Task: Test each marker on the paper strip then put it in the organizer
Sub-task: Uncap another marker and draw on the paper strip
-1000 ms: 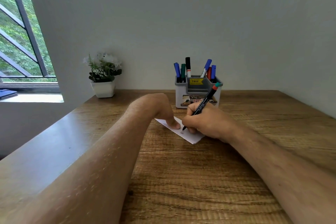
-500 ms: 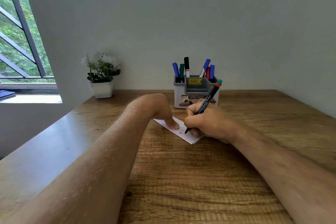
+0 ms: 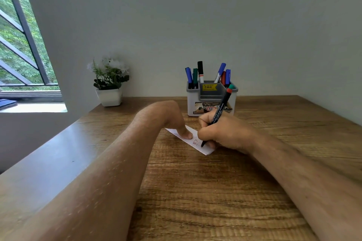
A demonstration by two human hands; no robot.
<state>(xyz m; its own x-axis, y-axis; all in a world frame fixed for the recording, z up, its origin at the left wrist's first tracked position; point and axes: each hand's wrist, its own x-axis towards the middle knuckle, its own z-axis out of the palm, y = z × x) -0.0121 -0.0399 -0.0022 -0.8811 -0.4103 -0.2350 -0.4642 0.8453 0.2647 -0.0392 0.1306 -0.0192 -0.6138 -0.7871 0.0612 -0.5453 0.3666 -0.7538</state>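
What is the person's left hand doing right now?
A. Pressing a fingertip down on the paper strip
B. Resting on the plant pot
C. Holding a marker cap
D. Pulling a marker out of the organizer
A: the left hand has a fingertip pressed on the paper strip, pinning it to the table while the right hand writes on it with the marker.

Bare forearms, sleeveless to the frame's edge; left hand [image 3: 172,121] and right hand [image 3: 225,133] ungloved, no rings or watch.
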